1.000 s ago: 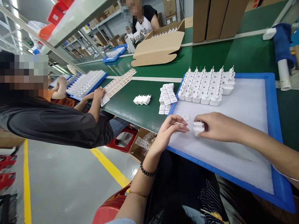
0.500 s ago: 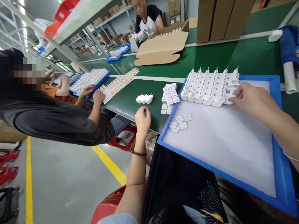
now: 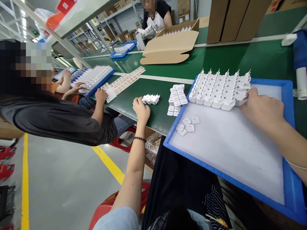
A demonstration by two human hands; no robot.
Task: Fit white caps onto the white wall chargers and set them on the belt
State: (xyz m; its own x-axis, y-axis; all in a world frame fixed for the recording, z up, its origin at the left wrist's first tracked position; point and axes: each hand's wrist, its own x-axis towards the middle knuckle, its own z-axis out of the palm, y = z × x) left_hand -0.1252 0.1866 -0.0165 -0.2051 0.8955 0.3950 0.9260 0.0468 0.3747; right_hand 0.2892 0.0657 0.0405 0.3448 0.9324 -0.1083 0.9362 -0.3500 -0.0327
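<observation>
I'm watching my left hand (image 3: 142, 110) curling at the left end of the small plug row (image 3: 151, 99), which is sitting near the counter's (image 3: 165, 123) near edge; my right hand (image 3: 262, 107) is bending around the plug block (image 3: 218, 91) at the tray's (image 3: 289, 92) far edge. I'm unable to tell whether either is gripping.

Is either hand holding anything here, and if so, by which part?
Cannot be told. The right hand is at a white plug on the blue tray, the left hand at the end of a small plug group; any grip is hidden.
</observation>
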